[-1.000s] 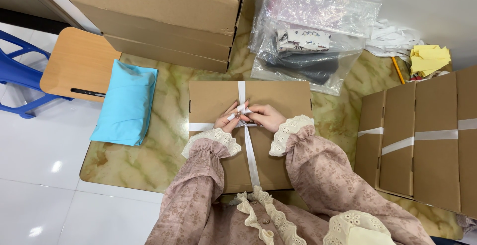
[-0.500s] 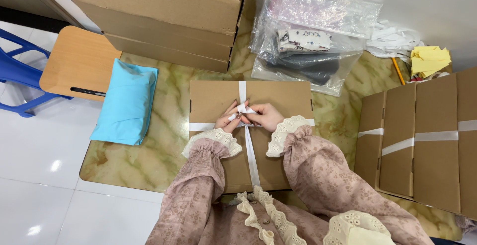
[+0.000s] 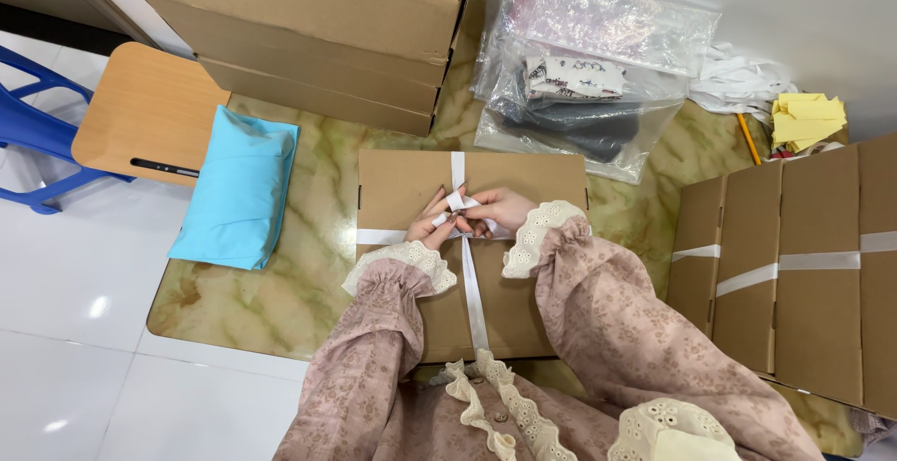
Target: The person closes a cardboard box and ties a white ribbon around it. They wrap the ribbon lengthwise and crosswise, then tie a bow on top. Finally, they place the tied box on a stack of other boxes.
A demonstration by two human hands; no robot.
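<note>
Ribbon loop [image 3: 455,201] now raised, pinched between both hands' fingers [image 3: 439,223]

Green-veined marble worktop [image 3: 280,302]; glossy white tiled floor [image 3: 75,330] with light glare; blue chair [image 3: 33,134] with wooden seat; white wall [image 3: 804,3].

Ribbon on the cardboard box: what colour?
White ribbon, crossed over the brown box; clearest in the head view.
</note>
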